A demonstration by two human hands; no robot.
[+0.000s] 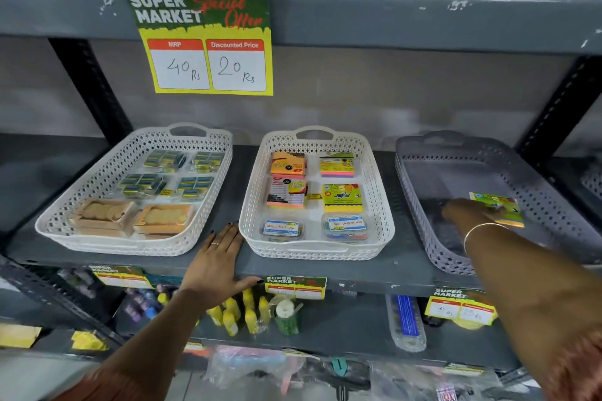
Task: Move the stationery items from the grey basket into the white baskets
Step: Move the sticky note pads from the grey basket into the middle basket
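The grey basket (420,172) stands at the right of the shelf. My right hand (469,212) reaches into it and grips a green and yellow sticky-note pack (498,207), the only item I see inside. The middle white basket (384,205) holds several sticky-note pads and two clear boxes. In the left white basket (65,215) lie several packs of small boxes and two tan boxes. My left hand (216,260) lies flat on the shelf edge between the two white baskets, fingers spread, holding nothing.
A price sign (205,42) hangs from the upper shelf above the left basket, with stacked paper above it. The shelf below holds yellow bottles (234,312), a green bottle and a blue pack. Black uprights frame both sides.
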